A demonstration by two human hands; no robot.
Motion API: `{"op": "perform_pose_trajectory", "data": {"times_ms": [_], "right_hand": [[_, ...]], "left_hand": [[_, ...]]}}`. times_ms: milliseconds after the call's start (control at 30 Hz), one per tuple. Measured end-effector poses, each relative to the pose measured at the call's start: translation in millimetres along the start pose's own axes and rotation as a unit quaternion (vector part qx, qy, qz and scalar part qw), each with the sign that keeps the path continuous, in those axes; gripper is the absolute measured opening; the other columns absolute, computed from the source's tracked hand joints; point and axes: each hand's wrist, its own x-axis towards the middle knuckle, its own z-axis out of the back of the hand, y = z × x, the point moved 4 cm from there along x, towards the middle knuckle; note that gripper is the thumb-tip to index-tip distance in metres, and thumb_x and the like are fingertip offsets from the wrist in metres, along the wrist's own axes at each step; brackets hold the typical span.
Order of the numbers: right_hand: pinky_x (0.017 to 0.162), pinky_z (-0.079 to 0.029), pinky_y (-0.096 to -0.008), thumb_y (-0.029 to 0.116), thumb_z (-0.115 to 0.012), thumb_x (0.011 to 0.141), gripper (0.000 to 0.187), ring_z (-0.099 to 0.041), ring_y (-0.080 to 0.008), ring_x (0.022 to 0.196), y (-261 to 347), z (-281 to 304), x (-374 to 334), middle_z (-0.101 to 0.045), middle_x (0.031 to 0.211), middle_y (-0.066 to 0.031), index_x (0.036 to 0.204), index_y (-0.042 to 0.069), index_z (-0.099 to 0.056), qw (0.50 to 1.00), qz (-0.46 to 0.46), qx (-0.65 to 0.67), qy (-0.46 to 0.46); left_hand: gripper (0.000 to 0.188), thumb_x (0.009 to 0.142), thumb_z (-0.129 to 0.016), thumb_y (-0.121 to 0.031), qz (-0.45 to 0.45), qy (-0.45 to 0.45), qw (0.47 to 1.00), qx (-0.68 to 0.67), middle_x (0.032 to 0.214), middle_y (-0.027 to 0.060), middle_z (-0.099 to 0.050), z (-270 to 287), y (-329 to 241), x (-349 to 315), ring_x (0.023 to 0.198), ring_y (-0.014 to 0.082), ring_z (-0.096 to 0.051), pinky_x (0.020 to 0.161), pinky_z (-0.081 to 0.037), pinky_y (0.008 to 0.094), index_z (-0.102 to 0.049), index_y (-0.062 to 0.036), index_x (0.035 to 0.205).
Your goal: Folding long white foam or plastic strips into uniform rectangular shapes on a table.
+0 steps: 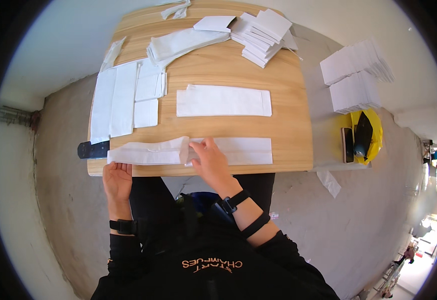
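A long, thin white sleeve [151, 152] lies along the table's near edge, its pale, see-through mouth turned to the right. At that mouth my right hand [211, 162] pinches the sleeve's edge between thumb and fingers. A flat white strip [248, 151] extends rightward from beneath my right hand; whether its left end is inside the sleeve is hidden. My left hand [118, 180] is at the sleeve's left end, palm turned up, with fingers curled against the lower corner. Just beyond lies another flat white packet [223, 101].
White packets [123, 100] lie side by side at left, near a black flat object [93, 150]. Farther back are stacked sleeves [188, 42] and a pile of white folded cards [263, 37]. Right of the wooden table [288, 130] are card stacks [353, 75], a phone [347, 145] and a yellow bag [376, 135].
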Motion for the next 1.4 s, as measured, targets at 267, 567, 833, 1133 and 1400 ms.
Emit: {"op": "perform_pose_trajectory", "data": {"times_ms": [267, 567, 833, 1133, 1400], "right_hand": [[0.071, -0.05, -0.0393, 0.01, -0.068, 0.075, 0.042, -0.058, -0.0286, 0.091, 3, -2, 1, -0.05, 0.103, -0.0103, 0.115, 0.015, -0.06, 0.999, -0.02, -0.018, 0.024], [0.071, -0.05, -0.0389, 0.009, -0.068, 0.075, 0.042, -0.057, -0.0292, 0.091, 8, 0, 6, -0.049, 0.1, -0.01, 0.115, 0.016, -0.059, 0.999, -0.02, -0.021, 0.043], [0.073, -0.05, -0.0349, 0.012, -0.067, 0.08, 0.038, -0.061, -0.0236, 0.083, -4, 9, 2, -0.053, 0.099, -0.0088, 0.117, 0.015, -0.059, 0.996, -0.07, 0.014, 0.045], [0.079, -0.05, -0.0272, 0.029, -0.061, 0.093, 0.049, -0.057, -0.0131, 0.101, -36, 81, -40, -0.056, 0.116, -0.0092, 0.128, -0.001, -0.046, 0.794, -0.233, 0.561, -0.031], [0.08, -0.048, -0.03, 0.021, -0.062, 0.088, 0.039, -0.06, -0.018, 0.094, -89, 77, -51, -0.063, 0.101, -0.0146, 0.117, -0.004, -0.054, 0.887, -0.265, 0.352, -0.137]], "left_hand": [[0.032, 0.091, -0.05, -0.013, 0.001, 0.085, 0.99, -0.113, 0.123, 0.0158, -0.058, -44, -22, -1, 0.118, 0.0241, -0.055, 0.1, -0.045, 0.0374, -0.051, 0.0015, 0.119], [0.034, 0.093, -0.045, -0.012, -0.002, 0.198, 0.976, -0.092, 0.125, 0.0133, -0.059, -121, -34, -23, 0.118, 0.0229, -0.055, 0.102, -0.043, 0.0382, -0.049, 0.0028, 0.123], [0.025, 0.095, -0.049, -0.012, -0.063, 0.147, 0.979, 0.127, 0.126, 0.0104, -0.055, -147, 38, -41, 0.111, 0.0195, -0.055, 0.096, -0.044, 0.0318, -0.052, -0.0008, 0.118], [0.014, 0.087, -0.059, -0.001, -0.19, 0.274, 0.785, 0.523, 0.13, 0.0146, -0.052, -184, 187, -66, 0.114, 0.0239, -0.054, 0.095, -0.043, 0.0334, -0.054, -0.0015, 0.1], [0.046, 0.08, -0.067, -0.011, -0.223, 0.413, 0.632, 0.617, 0.139, 0.0223, -0.04, -182, 226, -71, 0.131, 0.0397, -0.038, 0.107, -0.034, 0.0459, -0.053, -0.0013, 0.122]]}}
